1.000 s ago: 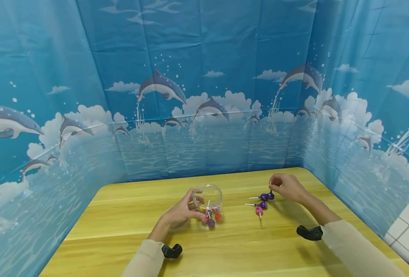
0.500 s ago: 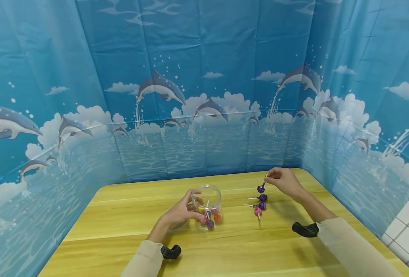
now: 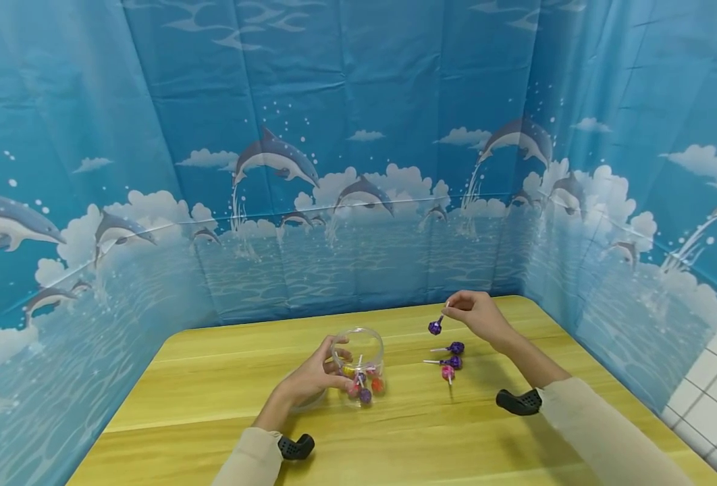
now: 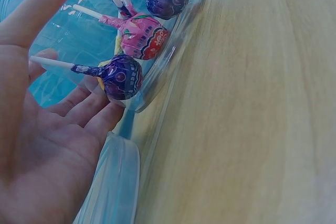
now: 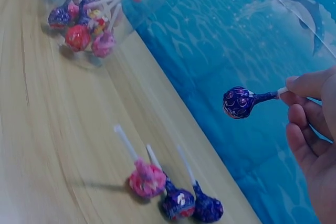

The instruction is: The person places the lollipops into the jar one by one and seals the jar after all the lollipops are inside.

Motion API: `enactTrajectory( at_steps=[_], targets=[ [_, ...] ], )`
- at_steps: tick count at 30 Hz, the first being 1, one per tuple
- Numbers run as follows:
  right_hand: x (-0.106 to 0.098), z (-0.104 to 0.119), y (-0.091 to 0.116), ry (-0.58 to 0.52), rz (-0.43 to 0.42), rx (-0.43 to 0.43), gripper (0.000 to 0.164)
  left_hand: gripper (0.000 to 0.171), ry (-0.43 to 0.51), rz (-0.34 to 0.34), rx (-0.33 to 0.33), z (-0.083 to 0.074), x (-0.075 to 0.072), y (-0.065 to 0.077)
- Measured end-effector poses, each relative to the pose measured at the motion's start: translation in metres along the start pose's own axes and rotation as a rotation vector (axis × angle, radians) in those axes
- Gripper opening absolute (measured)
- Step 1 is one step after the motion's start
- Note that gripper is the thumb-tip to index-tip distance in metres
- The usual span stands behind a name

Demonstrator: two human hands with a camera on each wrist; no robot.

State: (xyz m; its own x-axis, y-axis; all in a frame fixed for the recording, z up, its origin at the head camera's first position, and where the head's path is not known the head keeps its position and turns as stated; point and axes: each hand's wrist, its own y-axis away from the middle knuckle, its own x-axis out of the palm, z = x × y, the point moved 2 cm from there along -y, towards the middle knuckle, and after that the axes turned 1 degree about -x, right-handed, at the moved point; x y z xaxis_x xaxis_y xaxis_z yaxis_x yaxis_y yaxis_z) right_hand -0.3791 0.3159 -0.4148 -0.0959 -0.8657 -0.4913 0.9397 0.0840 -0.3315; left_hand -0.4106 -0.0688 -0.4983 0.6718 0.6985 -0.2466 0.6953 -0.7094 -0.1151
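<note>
My right hand point(image 3: 480, 317) pinches a purple-wrapped lollipop point(image 5: 239, 102) by the end of its white stick, the candy head hanging downward above the table. With fingers and thumb around its side, my left hand point(image 3: 312, 371) holds a clear plastic jar point(image 3: 378, 351). Inside the jar lie several lollipops, among them a pink one point(image 4: 143, 36), a red one point(image 5: 77, 38) and a purple one point(image 4: 122, 77). To the right of the jar, two purple lollipops point(image 3: 457, 347) and a pink lollipop point(image 3: 448, 372) lie on the table.
A clear round lid point(image 4: 113, 182) lies on the table under the left wrist. The wood-grain table point(image 3: 213, 378) ends at the back against a blue dolphin-print curtain point(image 3: 310, 270), which also runs along both sides. White tiles point(image 3: 707, 385) show at the far right.
My right hand has lifted the purple lollipop from beside the others and carried it left, toward the jar. The left hand stays at the jar.
</note>
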Motion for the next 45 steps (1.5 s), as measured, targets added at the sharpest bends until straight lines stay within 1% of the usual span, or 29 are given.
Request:
enactTrajectory(
  at_steps=[7,10,16,20,26,32,38,45],
  targets=[
    [0.011,0.017,-0.003,0.008,0.005,-0.027,0.013,0.079,-0.008,0.008,0.016,0.000,-0.001,0.001],
    [0.016,0.024,-0.005,-0.013,-0.001,-0.043,0.012,0.079,-0.012,0.009,0.017,0.001,-0.001,0.001],
    [0.028,0.038,-0.010,-0.049,0.021,-0.095,0.015,0.077,-0.013,0.002,0.004,0.000,-0.001,0.001],
    [0.038,0.052,-0.012,-0.086,0.047,-0.116,0.014,0.077,-0.018,0.002,0.000,0.000,-0.001,0.000],
    [0.056,0.072,-0.015,-0.111,0.089,-0.174,0.013,0.077,-0.025,-0.005,-0.005,0.000,-0.002,-0.001],
    [0.078,0.087,-0.018,-0.098,0.172,-0.231,0.009,0.077,-0.027,-0.008,-0.013,0.000,-0.001,-0.002],
    [0.097,0.095,-0.016,-0.074,0.240,-0.266,0.007,0.078,-0.023,-0.004,-0.007,0.000,-0.001,-0.001],
    [0.111,0.095,-0.017,-0.032,0.284,-0.311,0.007,0.079,-0.021,0.008,0.004,0.001,-0.002,-0.001]
  ],
)
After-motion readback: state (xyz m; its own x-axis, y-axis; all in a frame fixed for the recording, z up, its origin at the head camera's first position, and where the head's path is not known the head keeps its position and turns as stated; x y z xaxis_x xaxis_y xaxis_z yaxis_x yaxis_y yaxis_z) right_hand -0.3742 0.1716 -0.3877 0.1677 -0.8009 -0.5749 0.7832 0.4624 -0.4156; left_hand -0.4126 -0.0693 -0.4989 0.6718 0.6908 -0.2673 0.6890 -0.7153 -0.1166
